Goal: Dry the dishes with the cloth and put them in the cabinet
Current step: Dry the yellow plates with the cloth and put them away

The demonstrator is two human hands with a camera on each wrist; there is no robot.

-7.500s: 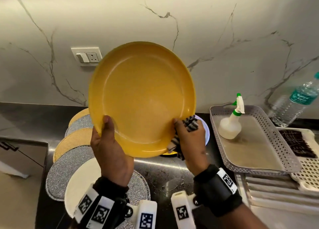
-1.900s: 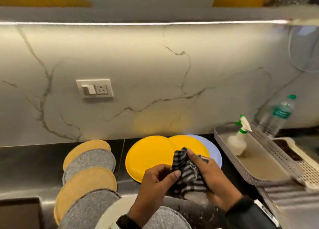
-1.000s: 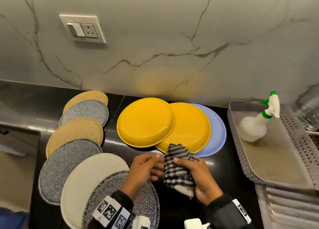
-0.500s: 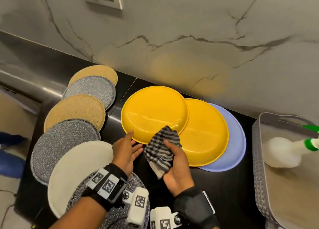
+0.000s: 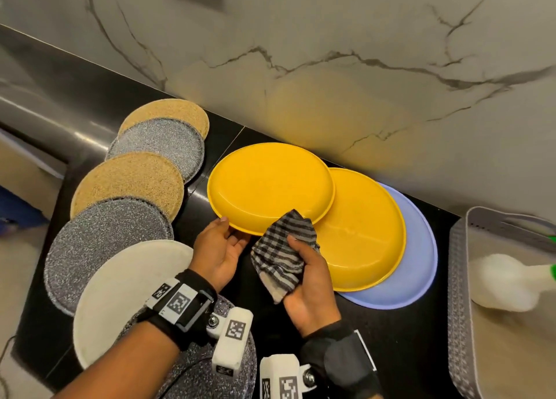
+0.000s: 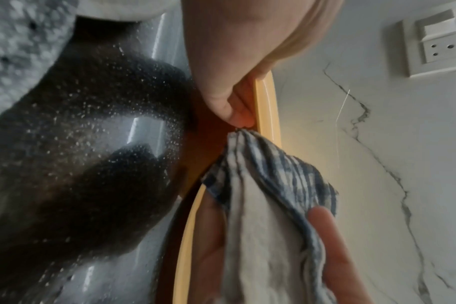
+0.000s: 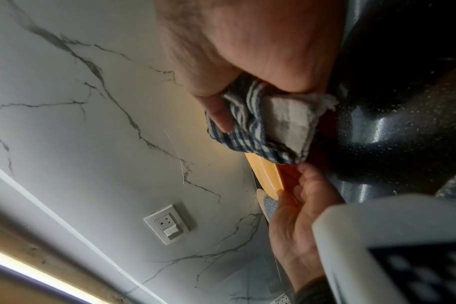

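Both hands are down at the near rim of the top yellow plate (image 5: 270, 188): the left hand (image 5: 219, 252) has its fingers slid under the edge with the thumb on the rim, so it's starting to pinch it, and the right hand (image 5: 310, 281) is bunched around the checked cloth (image 5: 282, 248), which touches the same rim just beside the left fingertips. That plate sits on the black counter (image 5: 391, 338), overlapping a second yellow plate (image 5: 367, 233), which in turn lies on a blue plate (image 5: 421, 248). My read is that the step is picking up the top plate to dry it, and the trick is getting a proper grip before lifting (a wet plate is probably slippery, so a fingertip hold could let it slide back onto the stack). I'd tip the near edge up, get the fingers well underneath, then bring the cloth flat against the face instead of keeping it balled up, since a wad only wipes a narrow strip. Wipe inside, flip, do the back and rim. Further out there's a row of round placemats (image 5: 126, 188) to the left, and a grey perforated tray (image 5: 460, 278) with a spray bottle (image 5: 505, 281) to the right, near enough to bump if the plate swings wide. No cabinet is in view.
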